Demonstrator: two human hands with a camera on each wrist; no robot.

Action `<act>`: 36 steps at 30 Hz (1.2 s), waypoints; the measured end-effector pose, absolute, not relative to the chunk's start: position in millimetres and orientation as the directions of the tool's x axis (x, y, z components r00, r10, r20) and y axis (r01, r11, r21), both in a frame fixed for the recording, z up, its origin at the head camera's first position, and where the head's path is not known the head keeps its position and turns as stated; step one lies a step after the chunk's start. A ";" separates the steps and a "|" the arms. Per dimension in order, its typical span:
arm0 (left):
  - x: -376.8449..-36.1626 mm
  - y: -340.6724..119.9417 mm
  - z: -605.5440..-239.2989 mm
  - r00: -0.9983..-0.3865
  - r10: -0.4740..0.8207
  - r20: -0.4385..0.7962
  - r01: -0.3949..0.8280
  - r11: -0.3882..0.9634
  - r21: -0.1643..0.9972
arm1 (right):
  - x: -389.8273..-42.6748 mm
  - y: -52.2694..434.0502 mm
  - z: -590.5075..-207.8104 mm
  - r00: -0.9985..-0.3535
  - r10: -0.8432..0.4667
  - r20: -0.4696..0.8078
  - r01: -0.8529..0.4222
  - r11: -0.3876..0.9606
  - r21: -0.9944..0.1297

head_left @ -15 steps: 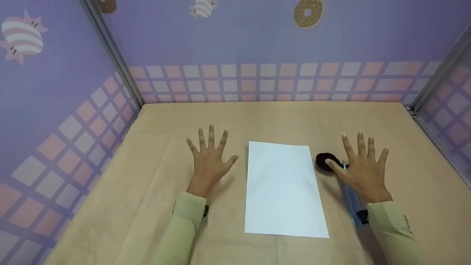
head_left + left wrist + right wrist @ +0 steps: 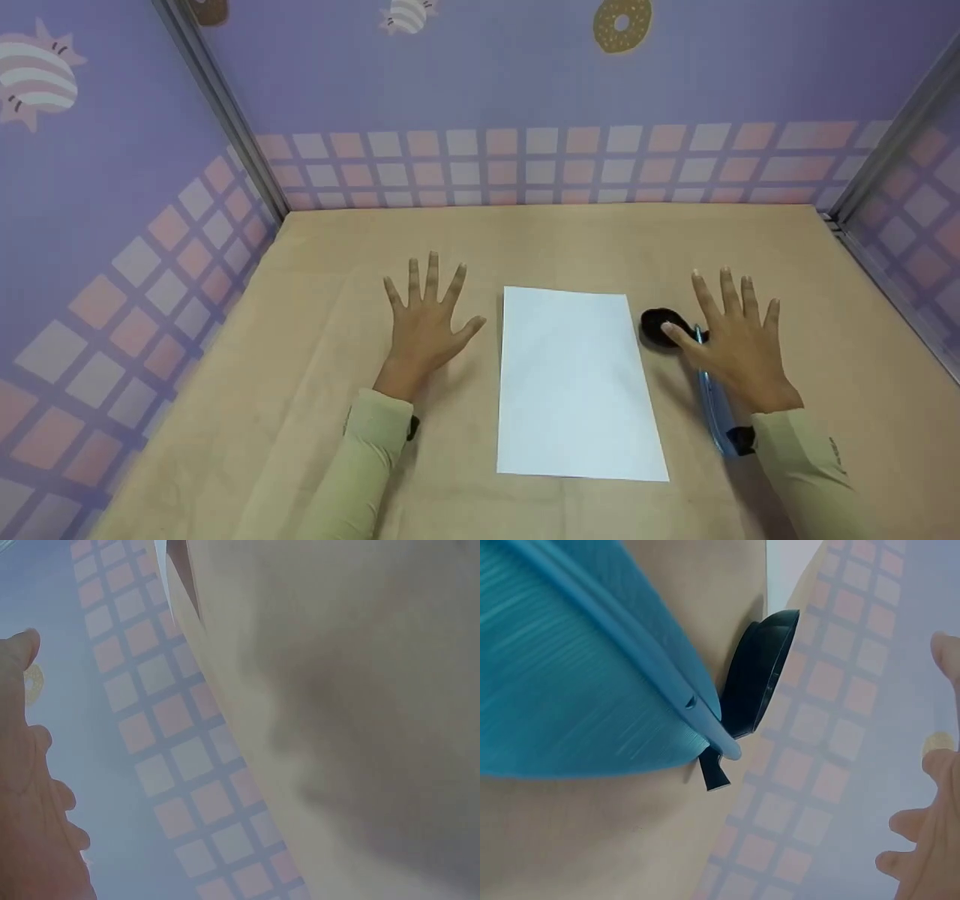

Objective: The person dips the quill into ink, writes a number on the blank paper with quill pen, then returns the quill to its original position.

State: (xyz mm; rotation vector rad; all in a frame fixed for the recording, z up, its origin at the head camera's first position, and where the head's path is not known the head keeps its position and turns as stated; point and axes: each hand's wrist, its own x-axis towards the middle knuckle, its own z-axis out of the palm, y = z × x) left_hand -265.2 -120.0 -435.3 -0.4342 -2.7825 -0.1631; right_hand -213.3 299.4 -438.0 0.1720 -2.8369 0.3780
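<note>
Container: one black dish (image 2: 759, 671) with a short flared handle, located on the tan-covered table (image 2: 225, 450), just beside the right edge of a white sheet of paper (image 2: 577, 386), near the paper's far right corner. The interior of the dish appears uniformly dark; whether it contains anything cannot be determined from these angles. A blue feather (image 2: 585, 675) lies to the right of the paper, its shaft end overlapping the dish handle; its other end extends toward the table's near edge, partly below the right hand (image 2: 739, 352). The paper lies flat, set in from the table's left and right edges.

Right hand: fingers straight and fully spread, raised above the feather, gripping nothing; the thumb overlaps the dish in the head view. Left hand (image 2: 424, 334): fingers straight and fully spread, raised above the table left of the paper, gripping nothing.

Change from the earlier frame: the head view is shifted slightly. Dish, feather and paper retain their arrangement. Both hands remain spread; the right fingertips are angled slightly further left, toward the paper.
</note>
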 end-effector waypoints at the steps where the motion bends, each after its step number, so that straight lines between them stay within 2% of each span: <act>1: -265.1 -120.9 -434.8 -0.905 0.280 0.320 0.317 0.946 0.067 | -213.2 299.8 -437.5 -0.956 -0.087 0.282 -0.160 0.956 -0.247; 9: -269.4 -127.8 -433.2 -0.906 0.343 0.249 0.374 0.923 0.088 | -210.5 307.3 -430.9 -0.949 -0.163 0.271 -0.240 0.929 -0.282; 26: -274.6 -127.1 -446.4 -0.837 0.545 0.055 0.547 0.826 0.137 | -200.3 335.0 -436.1 -0.931 -0.298 0.213 -0.364 0.809 -0.462; 36: -278.7 -111.1 -456.2 -0.778 0.622 -0.091 0.609 0.781 0.140 | -197.1 341.9 -442.8 -0.946 -0.304 0.116 -0.318 0.794 -0.518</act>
